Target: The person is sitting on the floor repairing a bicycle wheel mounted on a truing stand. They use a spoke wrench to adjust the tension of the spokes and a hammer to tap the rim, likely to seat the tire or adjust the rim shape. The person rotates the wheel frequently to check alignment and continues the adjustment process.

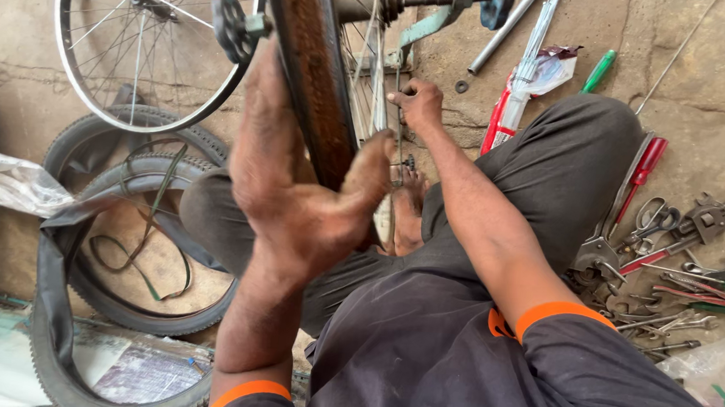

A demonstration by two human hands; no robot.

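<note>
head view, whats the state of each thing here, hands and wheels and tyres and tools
left hand: gripping the rusty rim
right hand: pinching a spoke
spare wheel: bare, no tyre
tyres: off, lying flat
tools: loose on the floor

— Any pkgs or labels on the floor?
— One for sure: long flat packet [519,91], red w/ clear plastic, silver rods inside, lying by the knee near a green-handled tool [598,71].
— Anything else?
— Crumpled clear plastic bag [11,181] at the left edge, beside the tyres [107,211]. Another clear bag [720,377] bottom right, next to the spanners. No signs or screens.
</note>
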